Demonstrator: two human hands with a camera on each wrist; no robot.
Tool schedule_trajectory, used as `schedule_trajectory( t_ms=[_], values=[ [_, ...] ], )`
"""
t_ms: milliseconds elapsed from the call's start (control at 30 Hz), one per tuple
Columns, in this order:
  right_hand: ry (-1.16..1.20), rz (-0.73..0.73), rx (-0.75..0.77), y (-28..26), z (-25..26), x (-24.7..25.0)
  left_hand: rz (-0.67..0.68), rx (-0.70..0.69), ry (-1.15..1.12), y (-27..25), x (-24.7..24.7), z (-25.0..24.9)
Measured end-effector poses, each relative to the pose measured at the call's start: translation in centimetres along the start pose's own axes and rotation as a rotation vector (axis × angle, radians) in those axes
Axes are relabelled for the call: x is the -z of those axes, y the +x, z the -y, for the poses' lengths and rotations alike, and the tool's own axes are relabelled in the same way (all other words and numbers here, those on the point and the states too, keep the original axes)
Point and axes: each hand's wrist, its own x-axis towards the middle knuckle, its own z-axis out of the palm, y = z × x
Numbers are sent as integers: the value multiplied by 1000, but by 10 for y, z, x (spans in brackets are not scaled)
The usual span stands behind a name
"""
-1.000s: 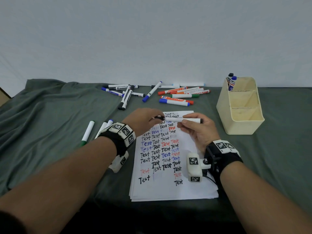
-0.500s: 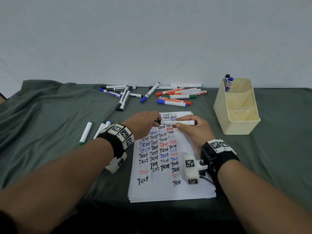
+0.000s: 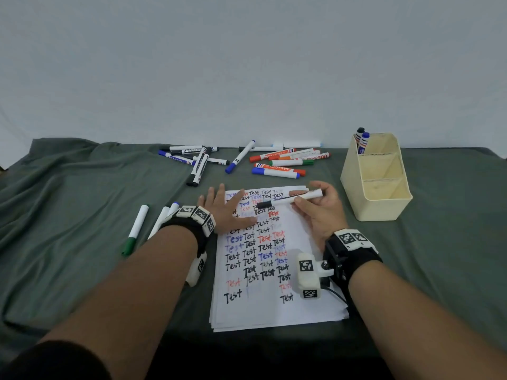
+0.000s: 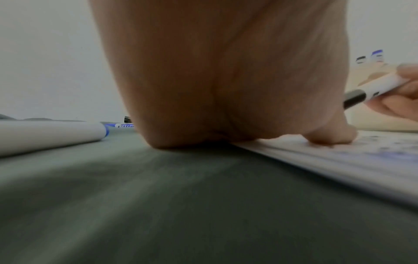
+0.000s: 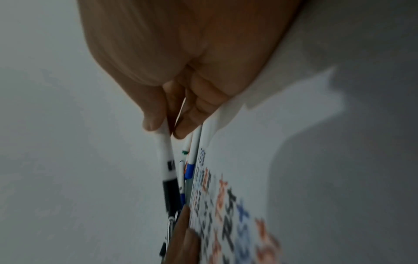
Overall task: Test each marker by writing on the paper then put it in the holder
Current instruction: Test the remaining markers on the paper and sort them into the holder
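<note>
Now the left hand (image 3: 222, 209) lies flat, fingers spread, on the paper (image 3: 274, 270). Right hand (image 3: 321, 212) pinches a capped black marker (image 3: 288, 200) just above the sheet, the cream holder (image 3: 384, 204) near its right.

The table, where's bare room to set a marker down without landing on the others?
Bare green cloth lies right of the paper, in front of the holder, and on the near left below the green marker. The far edge is crowded with markers.
</note>
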Motion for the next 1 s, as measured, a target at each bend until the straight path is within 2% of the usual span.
schedule_trajectory(
  t_ms=[167, 300, 400, 567, 700, 867, 900, 1000],
  values=[
    [-114, -55, 172, -10, 19, -16, 27, 10, 11, 2, 0, 1],
    [-267, -94, 366, -4, 64, -19, 59, 5, 12, 3, 2, 2],
    [-379, -200, 511, 15, 114, -6, 84, 10, 6, 3, 3, 1],
    [-475, -424, 632, 50, 185, 28, 98, 17, 1, 5, 3, 2],
    [-662, -438, 621, 64, 204, 54, 99, 15, 4, 4, 5, 0],
    [-883, -403, 551, 70, 183, 65, 101, 13, 4, 1, 7, 1],
    [-964, -384, 490, 72, 177, 66, 100, 12, 5, 0, 7, 1],
    [-1208, -258, 184, 75, 161, 64, 101, 12, 6, -1, 7, 1]
  ],
)
